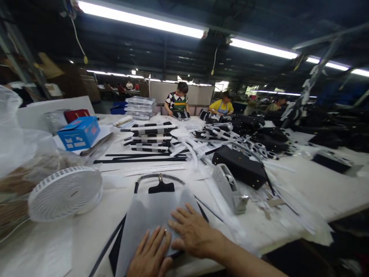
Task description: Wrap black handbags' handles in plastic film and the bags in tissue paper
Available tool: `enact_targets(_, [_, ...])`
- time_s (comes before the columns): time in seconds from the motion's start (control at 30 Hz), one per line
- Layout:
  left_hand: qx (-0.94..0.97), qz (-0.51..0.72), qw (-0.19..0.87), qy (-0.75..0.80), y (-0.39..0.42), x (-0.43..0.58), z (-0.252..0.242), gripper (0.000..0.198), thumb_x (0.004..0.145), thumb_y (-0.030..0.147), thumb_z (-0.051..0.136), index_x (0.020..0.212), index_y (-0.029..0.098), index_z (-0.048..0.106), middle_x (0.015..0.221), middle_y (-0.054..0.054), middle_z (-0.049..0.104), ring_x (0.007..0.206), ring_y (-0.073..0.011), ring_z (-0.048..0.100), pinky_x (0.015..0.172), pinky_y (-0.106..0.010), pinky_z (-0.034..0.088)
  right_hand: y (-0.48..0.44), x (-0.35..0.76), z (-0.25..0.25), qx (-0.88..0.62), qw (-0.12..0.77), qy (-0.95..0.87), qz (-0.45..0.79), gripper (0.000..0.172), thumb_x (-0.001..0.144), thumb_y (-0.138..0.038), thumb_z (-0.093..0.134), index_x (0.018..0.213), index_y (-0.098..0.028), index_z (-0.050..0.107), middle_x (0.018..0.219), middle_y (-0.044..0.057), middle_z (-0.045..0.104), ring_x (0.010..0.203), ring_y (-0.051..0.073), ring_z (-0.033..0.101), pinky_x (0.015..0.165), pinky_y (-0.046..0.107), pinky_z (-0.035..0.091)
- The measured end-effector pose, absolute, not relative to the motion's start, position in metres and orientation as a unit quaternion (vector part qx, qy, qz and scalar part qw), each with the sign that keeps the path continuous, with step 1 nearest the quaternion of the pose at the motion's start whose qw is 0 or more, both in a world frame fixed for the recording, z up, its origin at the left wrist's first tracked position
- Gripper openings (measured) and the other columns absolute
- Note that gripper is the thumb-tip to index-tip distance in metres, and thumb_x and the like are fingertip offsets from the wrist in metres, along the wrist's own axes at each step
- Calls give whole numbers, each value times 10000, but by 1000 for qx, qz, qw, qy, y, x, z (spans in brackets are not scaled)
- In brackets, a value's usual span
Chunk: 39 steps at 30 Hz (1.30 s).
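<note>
A black handbag (161, 187) lies flat on the white table in front of me, its handle pointing away. Most of its body is hidden under a translucent white sheet (144, 215). My left hand (151, 254) rests on the sheet near the bottom edge, fingers stretched out. Beside it, my right hand (194, 232) lies flat on the sheet with its fingers spread. A grey tape dispenser (230, 188) stands to the right of the bag. Black straps stick out from under the sheet on both sides.
A white fan (67, 192) stands at left, with a blue box (79, 132) behind it. Stacked wrapped bags (151, 136) and a black bag (240, 165) lie farther back. Two co-workers, one in a patterned top (177, 102), one in yellow (221, 105), work across the table.
</note>
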<state>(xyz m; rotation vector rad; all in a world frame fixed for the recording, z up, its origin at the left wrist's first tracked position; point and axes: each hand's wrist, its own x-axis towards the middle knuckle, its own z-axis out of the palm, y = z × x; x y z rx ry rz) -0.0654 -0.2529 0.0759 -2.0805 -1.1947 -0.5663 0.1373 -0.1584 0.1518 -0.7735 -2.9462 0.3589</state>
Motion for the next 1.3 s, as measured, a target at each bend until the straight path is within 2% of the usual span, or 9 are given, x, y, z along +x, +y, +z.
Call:
enact_targets(0.13, [-794, -193, 270, -510, -264, -56, 82, 399, 946, 347, 481, 1336, 278, 533, 1326, -18, 619, 1193, -195, 582, 1054, -347, 400, -152, 151, 136, -242, 20, -959, 144, 605, 970, -592, 345, 1480, -268, 374, 1556, 85, 333, 1441, 290, 263, 1177, 518, 175])
enact_targets(0.37, [-779, -142, 164, -588, -297, -41, 93, 530, 925, 150, 475, 1416, 345, 432, 1468, -10, 481, 1339, -247, 447, 1109, -467, 343, -153, 154, 118, -225, 41, -969, 91, 505, 986, -502, 403, 1462, -333, 400, 1547, 96, 348, 1431, 306, 287, 1153, 551, 192])
enact_targets(0.6, [-768, -144, 78, -619, -298, -37, 101, 460, 936, 305, 527, 1385, 380, 460, 1450, 7, 503, 1319, -269, 471, 1081, -512, 394, -155, 154, 114, -189, 69, -979, 36, 497, 961, -371, 516, 1447, -349, 413, 1485, 78, 456, 1376, 334, 379, 1109, 600, 260])
enact_targets(0.73, [-771, -149, 41, -617, -292, -40, 109, 477, 927, 331, 551, 1393, 300, 455, 1438, -20, 517, 1320, -263, 474, 1102, -493, 388, -156, 152, 118, -187, 67, -978, 68, 480, 961, -321, 512, 1434, -340, 432, 1470, 53, 480, 1368, 310, 395, 1127, 597, 233])
enact_targets(0.83, [-761, -150, 57, -629, -289, -41, 107, 505, 921, 328, 567, 1393, 194, 450, 1390, -73, 563, 1300, -260, 497, 1112, -488, 382, -155, 150, 130, -215, 33, -967, 131, 434, 974, -389, 476, 1401, -316, 483, 1461, 52, 492, 1370, 288, 400, 1137, 581, 224])
enact_targets(1.07, [-710, -90, 102, -691, -295, -37, 108, 677, 778, 389, 751, 1369, 193, 486, 1434, -142, 503, 1343, -360, 430, 1089, -617, 354, -148, 140, 154, -222, -32, -953, 205, 586, 908, -614, 481, 1394, -288, 509, 1450, 87, 500, 1367, 324, 399, 1134, 579, 222])
enact_targets(1.17, [-714, -54, 23, -698, -286, -39, 134, 520, 847, 488, 647, 1275, 203, 572, 1342, -142, 588, 1264, -347, 521, 1022, -590, 427, -144, 133, 157, -216, -48, -954, 203, 549, 904, -615, 487, 1348, -300, 559, 1410, 92, 544, 1329, 333, 446, 1110, 561, 266])
enact_targets(1.23, [-718, -18, -49, -694, -270, -40, 155, 377, 940, 497, 484, 1096, 205, 664, 1133, -126, 698, 1090, -318, 641, 889, -513, 521, -141, 129, 160, -210, -52, -955, 203, 523, 901, -619, 485, 1300, -303, 602, 1343, 84, 604, 1272, 320, 506, 1082, 515, 317])
enact_targets(1.3, [-720, 25, -98, -687, -251, -40, 171, 405, 994, 419, 369, 957, 181, 693, 907, -125, 728, 897, -293, 701, 757, -429, 551, -140, 125, 166, -205, -54, -955, 209, 477, 901, -613, 480, 1222, -307, 656, 1231, 63, 675, 1179, 289, 578, 1026, 441, 379])
